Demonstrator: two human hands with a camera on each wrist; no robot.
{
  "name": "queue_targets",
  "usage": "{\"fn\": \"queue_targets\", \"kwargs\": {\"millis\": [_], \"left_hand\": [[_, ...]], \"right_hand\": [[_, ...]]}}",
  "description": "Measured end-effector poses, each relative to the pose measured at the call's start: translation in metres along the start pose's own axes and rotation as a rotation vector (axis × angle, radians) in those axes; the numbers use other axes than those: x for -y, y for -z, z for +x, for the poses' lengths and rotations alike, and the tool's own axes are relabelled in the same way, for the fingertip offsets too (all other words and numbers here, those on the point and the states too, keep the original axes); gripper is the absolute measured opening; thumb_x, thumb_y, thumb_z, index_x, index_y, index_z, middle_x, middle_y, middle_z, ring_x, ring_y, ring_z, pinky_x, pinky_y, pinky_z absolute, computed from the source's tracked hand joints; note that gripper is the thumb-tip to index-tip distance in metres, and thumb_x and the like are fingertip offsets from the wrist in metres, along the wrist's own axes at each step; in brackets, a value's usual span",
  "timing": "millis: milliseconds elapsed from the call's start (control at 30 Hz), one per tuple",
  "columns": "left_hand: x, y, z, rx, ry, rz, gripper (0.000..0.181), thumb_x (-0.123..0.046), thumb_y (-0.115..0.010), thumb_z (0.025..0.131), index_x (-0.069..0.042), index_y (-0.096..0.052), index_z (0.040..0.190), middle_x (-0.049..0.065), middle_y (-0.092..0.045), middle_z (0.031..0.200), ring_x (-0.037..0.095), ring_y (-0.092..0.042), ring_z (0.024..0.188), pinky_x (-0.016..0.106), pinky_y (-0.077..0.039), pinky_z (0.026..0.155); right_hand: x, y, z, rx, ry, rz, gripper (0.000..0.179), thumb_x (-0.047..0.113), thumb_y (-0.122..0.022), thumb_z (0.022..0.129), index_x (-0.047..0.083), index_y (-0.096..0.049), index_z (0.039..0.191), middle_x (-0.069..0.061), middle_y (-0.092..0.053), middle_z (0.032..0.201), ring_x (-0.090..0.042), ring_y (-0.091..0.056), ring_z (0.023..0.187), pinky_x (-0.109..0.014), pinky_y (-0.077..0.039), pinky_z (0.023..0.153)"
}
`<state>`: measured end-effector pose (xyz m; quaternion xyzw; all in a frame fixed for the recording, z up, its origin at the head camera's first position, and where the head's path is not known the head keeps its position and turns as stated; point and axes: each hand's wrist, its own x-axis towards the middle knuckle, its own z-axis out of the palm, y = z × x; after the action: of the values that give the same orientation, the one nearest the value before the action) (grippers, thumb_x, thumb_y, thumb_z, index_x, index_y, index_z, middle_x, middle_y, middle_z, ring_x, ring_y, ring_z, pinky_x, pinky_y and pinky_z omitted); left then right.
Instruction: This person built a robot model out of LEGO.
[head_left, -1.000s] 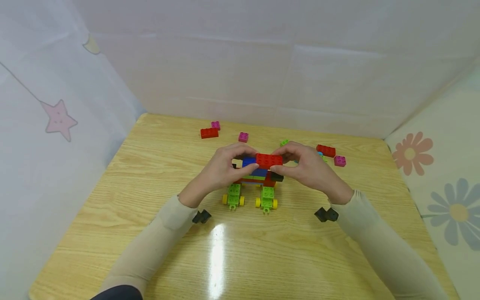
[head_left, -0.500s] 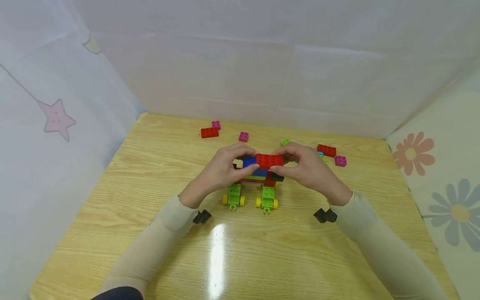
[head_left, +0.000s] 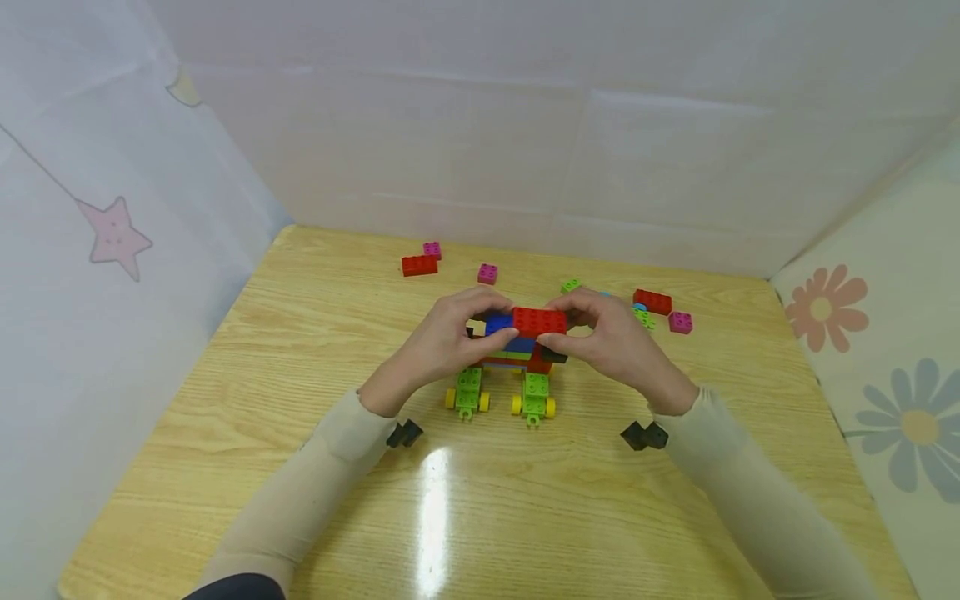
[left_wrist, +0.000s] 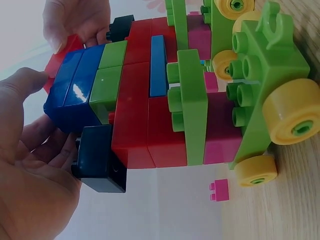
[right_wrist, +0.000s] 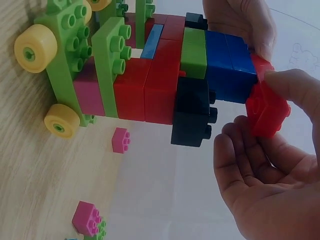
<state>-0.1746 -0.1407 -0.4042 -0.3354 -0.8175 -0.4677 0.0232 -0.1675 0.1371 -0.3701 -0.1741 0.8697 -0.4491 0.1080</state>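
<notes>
A red building brick (head_left: 538,322) sits at the top of a wheeled block model, skewed over its blue bricks (left_wrist: 82,82). My left hand (head_left: 456,335) holds the red brick's left end between thumb and fingers, close against the blue bricks. With thumb in front and fingers behind, my right hand (head_left: 615,340) pinches the right end. Below the blue come green bricks (right_wrist: 194,52), red bricks (right_wrist: 131,90) and black side bricks (left_wrist: 100,159). The model stands on two green wheeled bases (head_left: 536,393) with yellow wheels (right_wrist: 36,48). Parts of its middle are hidden by the hands in the head view.
Loose bricks lie toward the back of the wooden table (head_left: 337,350): a red brick (head_left: 419,265) and pink bricks (head_left: 487,273) at left, another red brick (head_left: 652,302), a pink brick (head_left: 681,322) and green pieces (head_left: 643,317) at right. White cloth walls enclose the table.
My right wrist has shifted slightly left and down, uncovering more of the small pieces behind it. The left hand, the red brick and the model look almost unmoved.
</notes>
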Motion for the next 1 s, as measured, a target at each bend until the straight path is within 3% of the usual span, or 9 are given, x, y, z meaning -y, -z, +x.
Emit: {"fn": "queue_targets", "kwargs": {"millis": [233, 433, 633, 833, 1000], "left_hand": [[0.003, 0.003, -0.002, 0.025, 0.025, -0.040, 0.030, -0.022, -0.080, 0.106, -0.009, -0.077, 0.133, 0.006, -0.076, 0.130, 0.021, -0.075, 0.114, 0.045, -0.066, 0.104], [0.021, 0.023, -0.009, 0.014, 0.104, -0.025, 0.034, -0.025, -0.077, 0.108, -0.012, -0.076, 0.139, 0.008, -0.078, 0.136, 0.025, -0.076, 0.124, 0.052, -0.062, 0.113], [0.064, 0.052, -0.013, -0.074, 0.265, 0.008, 0.032, -0.029, -0.072, 0.112, -0.012, -0.075, 0.139, 0.010, -0.077, 0.136, 0.030, -0.075, 0.123, 0.058, -0.060, 0.113], [0.115, 0.074, -0.007, -0.129, 0.401, 0.080, 0.038, -0.033, -0.072, 0.111, -0.009, -0.073, 0.141, 0.012, -0.075, 0.138, 0.035, -0.074, 0.127, 0.056, -0.060, 0.112], [0.152, 0.087, 0.001, -0.168, 0.504, 0.109, 0.047, -0.033, -0.072, 0.111, -0.005, -0.067, 0.149, 0.016, -0.070, 0.147, 0.038, -0.067, 0.135, 0.057, -0.056, 0.117]], "right_hand": [[-0.003, -0.006, -0.003, -0.024, -0.011, 0.054, 0.033, 0.026, -0.087, 0.101, 0.012, -0.078, 0.130, -0.007, -0.075, 0.124, -0.026, -0.074, 0.107, -0.047, -0.059, 0.099], [-0.006, -0.008, -0.008, -0.037, -0.027, 0.052, 0.035, 0.028, -0.087, 0.101, 0.013, -0.077, 0.131, -0.005, -0.074, 0.125, -0.025, -0.073, 0.113, -0.052, -0.058, 0.110], [-0.008, -0.004, -0.012, -0.040, -0.037, 0.065, 0.037, 0.027, -0.087, 0.100, 0.012, -0.076, 0.133, -0.006, -0.072, 0.128, -0.026, -0.072, 0.115, -0.056, -0.055, 0.117], [-0.012, 0.004, -0.018, -0.045, -0.066, 0.042, 0.044, 0.029, -0.087, 0.101, 0.012, -0.074, 0.139, -0.007, -0.072, 0.136, -0.027, -0.072, 0.120, -0.056, -0.054, 0.117], [-0.014, 0.009, -0.021, -0.061, -0.064, -0.026, 0.045, 0.033, -0.088, 0.100, 0.014, -0.075, 0.139, -0.004, -0.074, 0.133, -0.025, -0.070, 0.115, -0.042, -0.055, 0.098]]}}
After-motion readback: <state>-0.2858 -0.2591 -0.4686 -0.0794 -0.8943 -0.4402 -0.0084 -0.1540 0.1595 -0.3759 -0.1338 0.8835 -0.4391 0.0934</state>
